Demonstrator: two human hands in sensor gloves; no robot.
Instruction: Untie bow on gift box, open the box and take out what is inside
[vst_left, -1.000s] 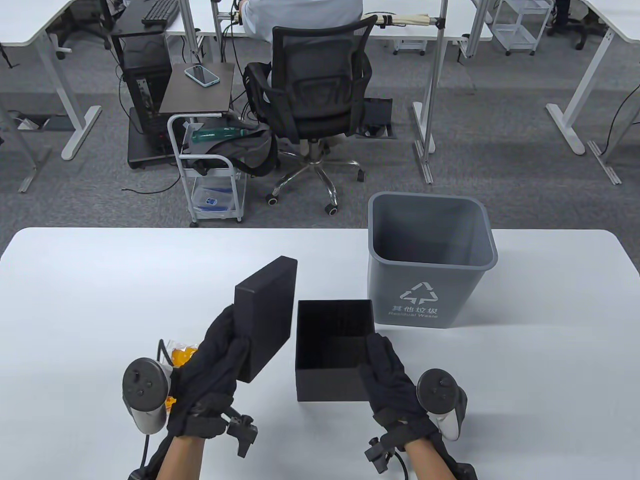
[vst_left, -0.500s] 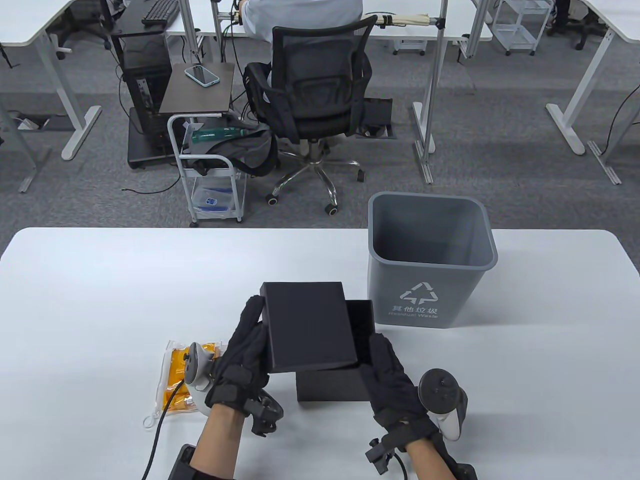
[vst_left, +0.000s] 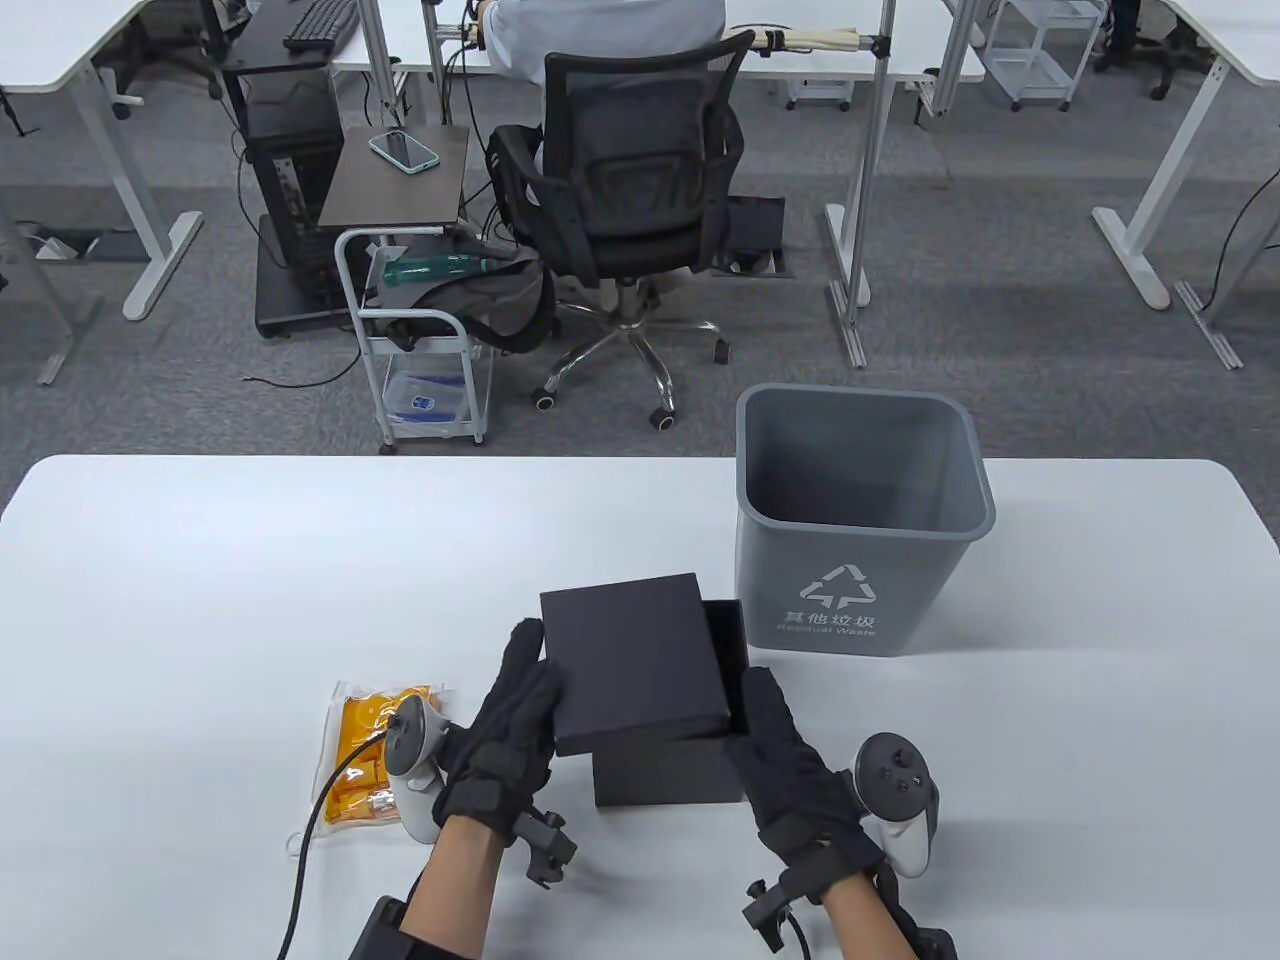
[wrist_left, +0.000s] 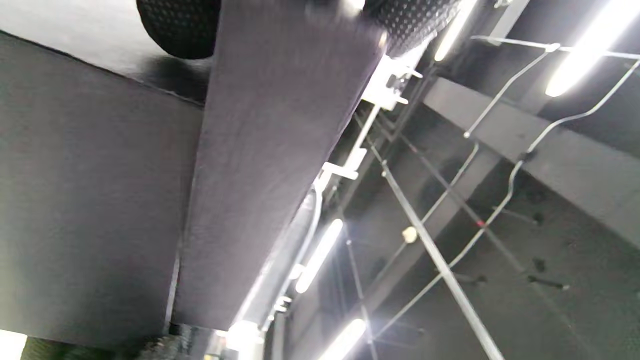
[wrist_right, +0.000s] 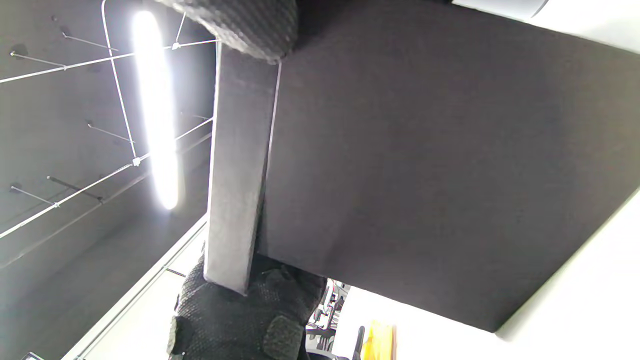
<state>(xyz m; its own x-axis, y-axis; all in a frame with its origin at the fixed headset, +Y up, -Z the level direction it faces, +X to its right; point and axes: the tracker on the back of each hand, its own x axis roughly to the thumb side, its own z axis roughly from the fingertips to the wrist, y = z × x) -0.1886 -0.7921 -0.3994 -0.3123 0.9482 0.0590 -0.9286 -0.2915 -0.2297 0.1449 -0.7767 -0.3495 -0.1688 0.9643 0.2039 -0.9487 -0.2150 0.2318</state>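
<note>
The black gift box (vst_left: 665, 772) stands open-topped on the white table (vst_left: 200, 560), its front wall also shown in the right wrist view (wrist_right: 425, 165). My left hand (vst_left: 535, 685) grips the flat black lid (vst_left: 632, 660) by its left edge and holds it level over the box, shifted left so the box's right strip stays uncovered. The lid's side (wrist_left: 270, 165) fills the left wrist view beside the box wall (wrist_left: 90, 200). My right hand (vst_left: 752, 712) grips the box's near right corner. An orange packet in a clear pouch (vst_left: 372, 745) lies left of my left hand. No ribbon shows.
A grey waste bin (vst_left: 860, 520) stands on the table just behind and right of the box. Beyond the table's far edge are an office chair (vst_left: 625, 190) with a seated person, a small cart (vst_left: 425, 360) and desks.
My left hand swung the lid from upright at the box's left to flat over the box, then lowered it slightly and moved it right. The orange packet came into view. My right hand stayed put.
</note>
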